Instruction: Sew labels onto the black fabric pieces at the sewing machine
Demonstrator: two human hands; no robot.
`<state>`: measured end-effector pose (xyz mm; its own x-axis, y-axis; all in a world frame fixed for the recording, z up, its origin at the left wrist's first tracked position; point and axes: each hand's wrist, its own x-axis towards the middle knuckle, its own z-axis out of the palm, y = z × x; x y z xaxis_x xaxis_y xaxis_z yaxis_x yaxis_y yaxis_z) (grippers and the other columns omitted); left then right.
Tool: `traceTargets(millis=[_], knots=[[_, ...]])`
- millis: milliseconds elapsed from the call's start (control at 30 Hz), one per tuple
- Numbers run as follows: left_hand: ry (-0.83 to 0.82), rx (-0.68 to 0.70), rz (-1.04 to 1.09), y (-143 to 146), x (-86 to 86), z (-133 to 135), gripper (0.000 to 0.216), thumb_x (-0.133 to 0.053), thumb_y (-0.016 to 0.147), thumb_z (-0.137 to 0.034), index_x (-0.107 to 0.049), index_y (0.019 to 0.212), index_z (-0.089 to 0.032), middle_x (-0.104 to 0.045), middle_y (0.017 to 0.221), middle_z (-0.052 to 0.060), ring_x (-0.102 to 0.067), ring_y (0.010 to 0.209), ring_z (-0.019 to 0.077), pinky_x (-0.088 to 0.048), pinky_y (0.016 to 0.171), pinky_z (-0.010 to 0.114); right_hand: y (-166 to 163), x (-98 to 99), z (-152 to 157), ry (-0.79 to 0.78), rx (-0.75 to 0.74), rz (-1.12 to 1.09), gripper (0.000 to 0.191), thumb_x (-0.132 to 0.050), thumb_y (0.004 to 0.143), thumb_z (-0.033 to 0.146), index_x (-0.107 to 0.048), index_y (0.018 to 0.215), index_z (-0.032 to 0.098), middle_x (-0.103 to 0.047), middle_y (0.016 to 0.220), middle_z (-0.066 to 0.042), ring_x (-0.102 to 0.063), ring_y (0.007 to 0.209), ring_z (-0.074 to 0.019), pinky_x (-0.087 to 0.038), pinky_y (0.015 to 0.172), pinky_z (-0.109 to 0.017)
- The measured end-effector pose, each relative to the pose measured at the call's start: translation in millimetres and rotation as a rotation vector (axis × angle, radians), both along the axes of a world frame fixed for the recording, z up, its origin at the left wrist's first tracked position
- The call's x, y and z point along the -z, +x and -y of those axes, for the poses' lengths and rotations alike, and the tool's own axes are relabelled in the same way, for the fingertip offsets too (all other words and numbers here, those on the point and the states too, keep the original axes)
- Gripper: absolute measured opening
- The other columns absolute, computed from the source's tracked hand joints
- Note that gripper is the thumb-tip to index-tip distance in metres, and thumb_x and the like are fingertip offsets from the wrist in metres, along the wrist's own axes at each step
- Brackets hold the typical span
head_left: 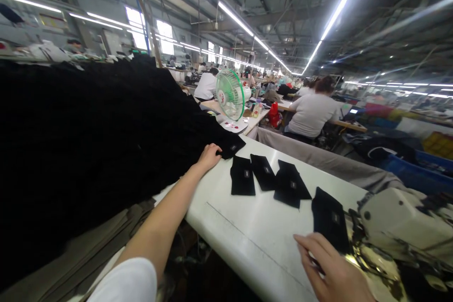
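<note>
My left hand (209, 155) reaches out to the edge of a big heap of black fabric (88, 141) and its fingers curl onto a black piece with a small label (231, 146). My right hand (332, 269) lies low on the white table (255, 236), fingers spread, touching the near edge of a black labelled piece (331, 219) beside the sewing machine (399, 222). Three more black labelled pieces (269, 177) lie in a row between my hands.
A green table fan (230, 94) stands beyond the heap. A person in a grey shirt (313, 111) sits at another table with their back to me, and other workers sit farther off. Blue bins (417, 170) stand at the right.
</note>
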<state>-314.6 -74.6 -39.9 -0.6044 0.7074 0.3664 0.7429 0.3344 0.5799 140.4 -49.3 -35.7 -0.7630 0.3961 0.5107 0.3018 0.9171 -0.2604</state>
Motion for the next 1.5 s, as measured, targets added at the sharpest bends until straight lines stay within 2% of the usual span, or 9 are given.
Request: traceTargets(millis=[133, 233, 433, 533, 633, 800, 1000, 1167, 1500], knots=[[0.111, -0.084, 0.082, -11, 11.2, 1, 0.022, -0.068, 0.078, -0.014, -0.073, 0.1, -0.018, -0.064, 0.105, 0.007, -0.064, 0.099, 0.0215, -0.052, 0.098, 0.037, -107, -38.0, -2, -0.074, -0.101, 0.121, 0.027, -0.044, 0.098, 0.026, -0.07, 0.105, 0.023, -0.07, 0.099, -0.006, -0.071, 0.074, -0.016, -0.055, 0.067, -0.024], [0.178, -0.121, 0.147, -17, 17.6, 1, 0.027, -0.065, 0.079, -0.01, -0.073, 0.103, -0.015, -0.063, 0.103, 0.007, -0.066, 0.087, 0.0174, -0.056, 0.09, 0.033, -191, -46.9, -13, -0.151, -0.037, 0.203, 0.021, -0.058, 0.093, 0.029, -0.069, 0.111, 0.023, -0.068, 0.113, -0.004, -0.071, 0.087, -0.0184, -0.054, 0.077, -0.028], [0.285, -0.13, 0.245, -25, 20.4, -1, 0.035, -0.053, 0.078, 0.003, -0.075, 0.097, -0.016, -0.068, 0.099, 0.006, -0.067, 0.091, 0.0162, -0.055, 0.092, 0.03, -324, -31.0, -41, -0.186, 0.046, 0.23, 0.047, -0.071, 0.086, 0.032, -0.059, 0.129, 0.018, -0.057, 0.134, -0.013, -0.066, 0.104, -0.0264, -0.051, 0.086, -0.036], [0.319, -0.144, 0.325, -28, 21.7, -2, 0.041, -0.049, 0.075, 0.007, -0.075, 0.096, -0.016, -0.071, 0.099, 0.006, -0.068, 0.087, 0.0155, -0.056, 0.089, 0.03, -356, -18.2, -55, -0.252, 0.067, 0.255, 0.034, -0.073, 0.085, 0.029, -0.065, 0.115, 0.015, -0.062, 0.123, -0.013, -0.065, 0.101, -0.0257, -0.051, 0.088, -0.039], [0.347, -0.168, 0.426, -31, 24.0, -4, 0.041, -0.049, 0.074, 0.007, -0.075, 0.093, -0.016, -0.073, 0.097, 0.006, -0.069, 0.09, 0.0175, -0.055, 0.091, 0.032, -366, -7.7, -76, -0.368, 0.084, 0.255, 0.02, -0.066, 0.093, 0.033, -0.067, 0.102, 0.015, -0.067, 0.107, -0.007, -0.065, 0.094, -0.0202, -0.053, 0.085, -0.039], [0.387, -0.148, 0.684, -30, 21.8, -14, 0.032, -0.051, 0.08, 0.001, -0.073, 0.099, -0.013, -0.075, 0.093, 0.009, -0.072, 0.085, 0.019, -0.058, 0.084, 0.034, -355, 6.7, -109, -0.62, 0.086, 0.186, 0.028, -0.061, 0.097, 0.041, -0.065, 0.107, 0.014, -0.067, 0.1, -0.004, -0.066, 0.083, -0.0167, -0.057, 0.073, -0.034], [0.435, -0.027, 0.923, -16, 11.3, -17, 0.023, -0.057, 0.087, -0.006, -0.069, 0.106, -0.011, -0.074, 0.085, 0.009, -0.073, 0.074, 0.0152, -0.06, 0.078, 0.029, -348, 17.6, -116, -0.798, 0.059, 0.114, 0.025, -0.063, 0.097, 0.038, -0.064, 0.098, 0.014, -0.065, 0.086, 0.0, -0.061, 0.066, -0.011, -0.054, 0.059, -0.025], [0.479, 0.001, 0.96, -12, 6.3, -14, 0.021, -0.057, 0.09, -0.007, -0.069, 0.106, -0.012, -0.073, 0.08, 0.006, -0.071, 0.071, 0.0125, -0.06, 0.08, 0.03, -348, 14.9, -114, -0.884, 0.044, 0.083, 0.025, -0.064, 0.096, 0.038, -0.064, 0.092, 0.013, -0.063, 0.08, 0.002, -0.059, 0.062, -0.0098, -0.052, 0.056, -0.024], [0.478, 0.017, 0.842, -12, 9.2, -15, 0.023, -0.062, 0.078, 0.002, -0.071, 0.093, -0.013, -0.07, 0.074, 0.001, -0.067, 0.068, 0.0117, -0.058, 0.077, 0.027, -344, -4.0, -102, -1.023, 0.115, 0.084, 0.03, -0.057, 0.099, 0.042, -0.062, 0.107, 0.014, -0.064, 0.088, -0.001, -0.06, 0.065, -0.0103, -0.053, 0.057, -0.024]])
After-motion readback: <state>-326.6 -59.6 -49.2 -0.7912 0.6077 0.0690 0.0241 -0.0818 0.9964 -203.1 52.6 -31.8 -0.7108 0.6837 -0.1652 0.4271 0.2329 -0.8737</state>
